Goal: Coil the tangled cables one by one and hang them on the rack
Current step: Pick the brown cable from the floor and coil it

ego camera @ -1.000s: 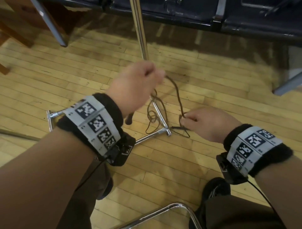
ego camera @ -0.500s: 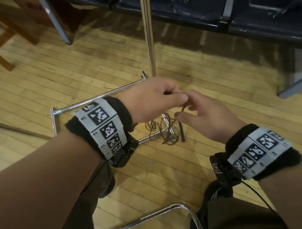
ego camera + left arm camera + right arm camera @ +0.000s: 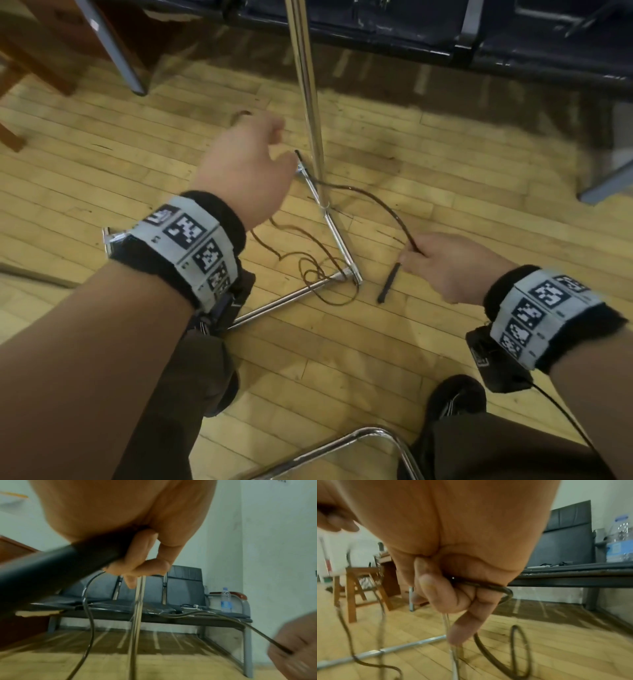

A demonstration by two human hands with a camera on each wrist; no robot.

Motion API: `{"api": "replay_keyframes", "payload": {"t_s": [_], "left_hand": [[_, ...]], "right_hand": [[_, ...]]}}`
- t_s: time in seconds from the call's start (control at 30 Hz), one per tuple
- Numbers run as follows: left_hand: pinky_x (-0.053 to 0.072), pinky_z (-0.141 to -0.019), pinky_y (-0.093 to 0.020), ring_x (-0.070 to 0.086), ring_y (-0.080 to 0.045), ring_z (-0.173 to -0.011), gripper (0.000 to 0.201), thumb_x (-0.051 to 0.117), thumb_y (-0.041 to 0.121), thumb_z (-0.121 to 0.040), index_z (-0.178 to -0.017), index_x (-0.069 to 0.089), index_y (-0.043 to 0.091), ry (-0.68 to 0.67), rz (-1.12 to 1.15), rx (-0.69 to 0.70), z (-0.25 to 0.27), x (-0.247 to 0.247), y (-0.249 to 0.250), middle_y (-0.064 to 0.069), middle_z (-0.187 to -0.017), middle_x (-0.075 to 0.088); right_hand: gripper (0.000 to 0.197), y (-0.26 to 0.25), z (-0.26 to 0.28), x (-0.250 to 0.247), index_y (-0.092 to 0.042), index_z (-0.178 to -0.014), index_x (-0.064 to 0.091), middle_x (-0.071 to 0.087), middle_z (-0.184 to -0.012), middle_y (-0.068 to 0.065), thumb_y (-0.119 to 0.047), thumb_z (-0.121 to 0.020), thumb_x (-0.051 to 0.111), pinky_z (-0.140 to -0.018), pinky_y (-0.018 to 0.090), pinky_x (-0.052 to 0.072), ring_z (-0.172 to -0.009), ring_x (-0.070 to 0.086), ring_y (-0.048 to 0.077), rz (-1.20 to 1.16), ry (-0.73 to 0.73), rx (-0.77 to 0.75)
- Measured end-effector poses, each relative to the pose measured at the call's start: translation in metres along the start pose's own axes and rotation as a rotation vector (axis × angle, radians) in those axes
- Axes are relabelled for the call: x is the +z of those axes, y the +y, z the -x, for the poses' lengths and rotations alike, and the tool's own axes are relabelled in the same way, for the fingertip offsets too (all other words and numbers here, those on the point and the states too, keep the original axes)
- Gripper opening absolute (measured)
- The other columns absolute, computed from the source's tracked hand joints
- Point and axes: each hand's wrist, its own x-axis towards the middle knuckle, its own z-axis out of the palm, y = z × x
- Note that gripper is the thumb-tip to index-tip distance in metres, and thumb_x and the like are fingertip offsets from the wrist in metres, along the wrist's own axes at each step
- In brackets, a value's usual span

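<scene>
A thin dark cable (image 3: 370, 198) arcs between my two hands above the wood floor. My left hand (image 3: 270, 137) is raised left of the rack's chrome pole (image 3: 305, 85). In the left wrist view its fingers (image 3: 142, 561) curl round a thick black plug (image 3: 68, 561). My right hand (image 3: 414, 253) grips the cable lower right, fingers (image 3: 453, 595) curled round it. A black plug end (image 3: 387, 284) sticks out below this hand. The rest of the cable lies in loose loops (image 3: 315, 274) over the rack's base bars (image 3: 335, 233).
A row of dark seats (image 3: 411, 27) stands behind the rack, with a water bottle (image 3: 225, 600) at its end. Wooden furniture (image 3: 34, 51) is at the back left. A chrome tube frame (image 3: 342, 448) and my shoe (image 3: 455, 397) are close below.
Half a second ago my hands met in front of the pole. They have since drawn apart, left hand up and left, right hand down and right, stretching the cable between them.
</scene>
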Motion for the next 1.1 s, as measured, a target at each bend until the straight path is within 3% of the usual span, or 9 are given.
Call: {"api": "replay_keyframes", "payload": {"t_s": [0.1,0.23,0.37,0.43,0.57,0.73,0.83,0.97,1.1], "left_hand": [[0.056,-0.066,-0.017,0.067,0.002,-0.078,0.053,0.061,0.029,-0.1,-0.149,0.05,0.042,-0.259,0.09,0.173,0.014,0.009,0.01,0.026,-0.143,0.058],[0.04,-0.054,0.002,0.054,0.028,-0.067,0.047,0.063,0.028,-0.1,-0.144,0.056,0.043,-0.472,0.051,0.335,0.022,0.019,0.02,0.027,-0.137,0.062],[0.048,-0.049,-0.012,0.061,0.007,-0.051,0.02,0.065,0.047,-0.099,-0.117,0.072,0.042,-0.546,0.064,0.31,0.023,0.022,0.023,0.025,-0.085,0.074],[0.051,-0.048,-0.022,0.059,0.0,-0.046,0.013,0.065,0.05,-0.098,-0.101,0.074,0.04,-0.593,0.094,0.273,0.023,0.021,0.025,0.021,-0.078,0.074],[0.037,-0.043,-0.008,0.052,0.007,-0.048,0.022,0.061,0.048,-0.102,-0.085,0.069,0.035,-0.382,0.066,0.317,0.02,0.02,0.027,0.024,-0.065,0.062],[0.042,-0.044,-0.011,0.05,0.006,-0.048,0.022,0.059,0.05,-0.101,-0.092,0.071,0.034,0.112,0.418,0.007,-0.002,-0.005,0.009,0.019,-0.065,0.063],[0.047,-0.053,-0.014,0.058,0.008,-0.06,0.013,0.06,0.045,-0.101,-0.105,0.07,0.036,0.158,0.253,-0.053,-0.008,-0.008,-0.004,0.017,-0.084,0.067],[0.042,-0.066,-0.01,0.06,0.012,-0.082,0.048,0.064,0.035,-0.099,-0.144,0.053,0.045,-0.115,0.039,0.089,0.004,0.007,0.0,0.03,-0.123,0.063],[0.044,-0.049,-0.005,0.061,0.02,-0.072,0.031,0.064,0.04,-0.1,-0.131,0.063,0.047,-0.538,0.029,0.301,0.027,0.025,0.016,0.027,-0.113,0.071]], "right_hand": [[0.024,-0.02,0.006,-0.005,-0.026,-0.091,0.063,0.062,-0.074,0.0,-0.041,-0.103,0.049,-0.055,0.027,0.048,-0.058,0.054,0.006,-0.111,0.073,-0.131],[0.023,-0.037,0.012,-0.007,-0.029,-0.09,0.065,0.066,-0.078,-0.003,-0.041,-0.103,0.049,-0.069,0.044,0.052,-0.07,0.06,0.012,-0.205,0.092,-0.243],[0.019,-0.031,0.011,-0.009,-0.032,-0.091,0.066,0.053,-0.058,-0.018,-0.035,-0.103,0.052,-0.053,0.023,0.039,-0.052,0.049,-0.001,-0.318,0.124,-0.271],[0.019,-0.027,0.011,-0.011,-0.034,-0.091,0.067,0.053,-0.056,-0.018,-0.037,-0.103,0.053,-0.048,0.018,0.037,-0.05,0.049,-0.002,-0.345,0.147,-0.285],[0.021,-0.023,0.006,-0.01,-0.034,-0.089,0.066,0.054,-0.054,-0.018,-0.04,-0.103,0.051,-0.054,0.029,0.037,-0.047,0.048,0.0,-0.376,0.166,-0.275],[0.027,-0.002,0.004,-0.013,-0.029,-0.097,0.062,0.067,-0.08,-0.008,-0.04,-0.107,0.04,-0.066,0.035,0.051,-0.077,0.065,0.014,-0.115,0.12,-0.128],[0.031,0.008,0.004,-0.013,-0.02,-0.102,0.063,0.065,-0.085,0.003,-0.036,-0.108,0.038,-0.072,0.039,0.052,-0.077,0.062,0.021,0.011,0.025,0.027],[0.028,-0.008,0.007,-0.016,-0.024,-0.097,0.064,0.061,-0.076,0.0,-0.037,-0.106,0.04,-0.067,0.042,0.05,-0.066,0.055,0.016,-0.03,0.009,-0.072],[0.025,-0.035,0.012,-0.012,-0.032,-0.09,0.065,0.058,-0.06,-0.014,-0.038,-0.104,0.046,-0.055,0.034,0.041,-0.052,0.05,0.001,-0.141,0.092,-0.228]]}}
